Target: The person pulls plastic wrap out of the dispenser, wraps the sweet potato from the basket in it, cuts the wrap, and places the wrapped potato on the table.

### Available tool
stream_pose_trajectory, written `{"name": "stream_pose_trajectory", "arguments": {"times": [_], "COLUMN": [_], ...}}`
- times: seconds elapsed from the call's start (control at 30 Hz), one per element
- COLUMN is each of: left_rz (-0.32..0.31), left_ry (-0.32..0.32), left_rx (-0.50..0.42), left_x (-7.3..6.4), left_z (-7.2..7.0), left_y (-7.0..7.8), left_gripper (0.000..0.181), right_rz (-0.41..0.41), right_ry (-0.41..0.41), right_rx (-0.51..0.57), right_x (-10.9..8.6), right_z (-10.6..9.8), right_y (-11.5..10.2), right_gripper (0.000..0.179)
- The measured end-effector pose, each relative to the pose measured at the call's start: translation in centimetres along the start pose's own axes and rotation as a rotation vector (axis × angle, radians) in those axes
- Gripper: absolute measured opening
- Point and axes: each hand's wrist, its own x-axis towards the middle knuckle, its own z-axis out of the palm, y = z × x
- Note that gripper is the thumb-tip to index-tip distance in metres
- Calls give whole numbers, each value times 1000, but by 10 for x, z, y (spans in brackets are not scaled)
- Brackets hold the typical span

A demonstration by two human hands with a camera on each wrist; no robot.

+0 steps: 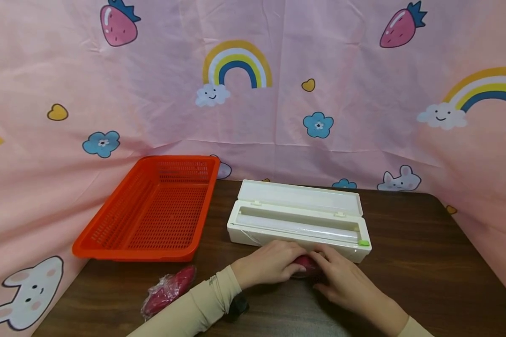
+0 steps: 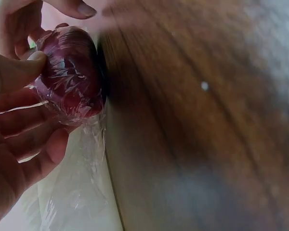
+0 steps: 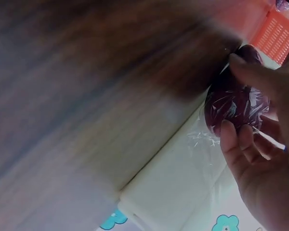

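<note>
A rounded dark red object with a shiny skin of clear cling film sits between both hands; its kind cannot be told. My left hand holds it from the left, thumb on one side and fingers around the other. From the right, my right hand grips it between thumb and fingertips. Film trails from the object toward the white cling film dispenser just behind the hands. Its lid is raised, showing the roll inside.
An orange-red plastic basket stands at the left. In front of it lie elongated red items wrapped in film, beside the left sleeve. A small black object shows under that forearm. Patterned pink cloth hangs behind the dark wooden table.
</note>
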Motion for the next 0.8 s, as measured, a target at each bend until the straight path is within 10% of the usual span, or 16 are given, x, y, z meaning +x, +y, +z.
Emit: {"name": "stream_pose_trajectory", "arguments": {"times": [0.4,0.8], "left_rz": [2,-4], "left_ry": [117,113], "left_rx": [244,194], "left_x": [-13,-20], "left_z": [-2,-10], "left_y": [10,9], "left_gripper": [24,32], "right_rz": [10,75], "right_ry": [10,-6], "right_rx": [-100,-96], "right_x": [6,-2], "right_z": [-1,-12], "right_y": [3,-7], "right_gripper": [58,57]}}
